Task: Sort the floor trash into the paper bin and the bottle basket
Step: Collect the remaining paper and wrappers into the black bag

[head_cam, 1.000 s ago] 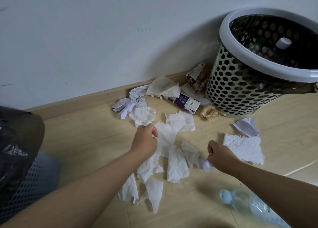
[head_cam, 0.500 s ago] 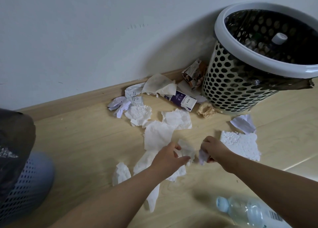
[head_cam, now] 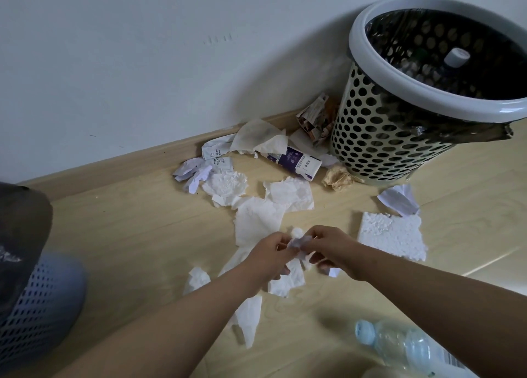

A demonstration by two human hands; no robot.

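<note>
The left hand [head_cam: 271, 259] and right hand [head_cam: 330, 252] meet just above the floor. Both pinch one crumpled paper wad [head_cam: 296, 242], likely bunching scraps into a single load for the paper bin [head_cam: 42, 300] at the left. A bottle [head_cam: 399, 346] lies well apart from the bottle basket [head_cam: 399, 149].

White tissues [head_cam: 258, 223], purple-white carton [head_cam: 293, 162]

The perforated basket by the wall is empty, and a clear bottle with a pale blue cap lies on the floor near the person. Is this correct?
Not quite. In the head view the perforated basket is not empty: a white-capped bottle is inside it. The clear bottle with the pale blue cap does lie on the floor.
</note>
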